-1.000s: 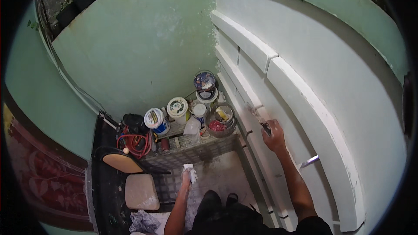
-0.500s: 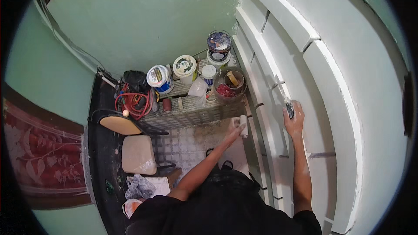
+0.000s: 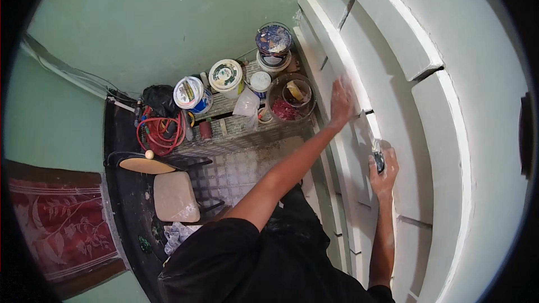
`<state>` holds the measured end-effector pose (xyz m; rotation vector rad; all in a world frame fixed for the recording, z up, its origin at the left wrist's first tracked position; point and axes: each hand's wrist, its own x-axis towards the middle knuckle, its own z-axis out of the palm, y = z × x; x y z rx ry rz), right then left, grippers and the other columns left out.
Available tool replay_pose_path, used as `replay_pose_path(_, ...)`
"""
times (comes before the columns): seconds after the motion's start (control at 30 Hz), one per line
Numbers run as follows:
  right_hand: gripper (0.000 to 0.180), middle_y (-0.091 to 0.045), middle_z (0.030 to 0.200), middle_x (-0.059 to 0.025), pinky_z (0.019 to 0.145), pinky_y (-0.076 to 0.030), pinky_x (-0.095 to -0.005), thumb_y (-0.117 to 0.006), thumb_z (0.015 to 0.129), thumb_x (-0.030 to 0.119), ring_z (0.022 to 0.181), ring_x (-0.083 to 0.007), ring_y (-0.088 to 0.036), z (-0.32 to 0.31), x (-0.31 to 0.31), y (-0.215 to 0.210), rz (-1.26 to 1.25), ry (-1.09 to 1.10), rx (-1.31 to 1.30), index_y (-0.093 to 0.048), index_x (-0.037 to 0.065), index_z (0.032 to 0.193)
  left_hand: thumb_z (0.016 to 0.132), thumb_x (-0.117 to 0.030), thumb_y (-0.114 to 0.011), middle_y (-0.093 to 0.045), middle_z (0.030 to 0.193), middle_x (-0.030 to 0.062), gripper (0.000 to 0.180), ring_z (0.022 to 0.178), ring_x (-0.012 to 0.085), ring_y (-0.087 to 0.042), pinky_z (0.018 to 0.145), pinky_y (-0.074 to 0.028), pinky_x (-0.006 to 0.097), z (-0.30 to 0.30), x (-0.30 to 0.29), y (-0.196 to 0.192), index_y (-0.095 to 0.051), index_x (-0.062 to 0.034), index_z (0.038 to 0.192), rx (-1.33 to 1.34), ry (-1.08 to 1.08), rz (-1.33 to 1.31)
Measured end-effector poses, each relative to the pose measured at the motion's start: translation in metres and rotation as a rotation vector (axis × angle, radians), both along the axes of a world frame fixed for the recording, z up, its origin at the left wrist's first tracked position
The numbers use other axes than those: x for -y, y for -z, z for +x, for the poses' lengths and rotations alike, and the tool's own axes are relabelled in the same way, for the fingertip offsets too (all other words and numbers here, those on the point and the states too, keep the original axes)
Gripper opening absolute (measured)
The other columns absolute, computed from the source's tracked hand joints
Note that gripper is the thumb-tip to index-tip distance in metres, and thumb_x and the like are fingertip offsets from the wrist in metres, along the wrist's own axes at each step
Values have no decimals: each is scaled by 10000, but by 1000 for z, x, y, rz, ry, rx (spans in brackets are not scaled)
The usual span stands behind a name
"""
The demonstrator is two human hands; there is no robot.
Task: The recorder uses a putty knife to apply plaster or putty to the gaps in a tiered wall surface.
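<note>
While I brace left hand point(image 3: 341, 101) flat, grip wide, on white moulded wall point(image 3: 393, 87), right hand point(image 3: 383, 167) grip holds small dark tool point(image 3: 379, 160) against groove; paint cans point(image 3: 224, 76) parked below within reach.

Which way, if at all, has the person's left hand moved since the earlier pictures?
Yes. The left hand has risen from low by the floor to lie flat on the white wall moulding, now level with the clear tub, above the right hand.
</note>
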<state>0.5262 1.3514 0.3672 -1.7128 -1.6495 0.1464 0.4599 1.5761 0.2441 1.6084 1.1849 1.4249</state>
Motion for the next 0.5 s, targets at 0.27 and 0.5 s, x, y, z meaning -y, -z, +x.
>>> replay_pose_path(0.27, 287, -543, 895, -211, 702, -459, -408, -639, 800, 84, 775, -380, -546, 11, 0, 2, -25, -33, -99, -570, -64, 1037, 1000, -179, -387, -514, 1218, 316, 371, 1117, 477, -488, 1006, -367, 498, 5, -63, 7, -433, 76, 1266, 20, -36, -10)
replay_pose_path(0.5, 278, -573, 883, -241, 672, -467, -439, -637, 782, 73, 755, -394, -554, 17, -4, 10, 26, -75, -55, -576, -85, 1002, 885, -1, -516, -537, 1205, 294, 429, 1043, 464, -542, 944, -431, 522, 1, -77, 61, -444, 79, 1299, -200, -160, 580)
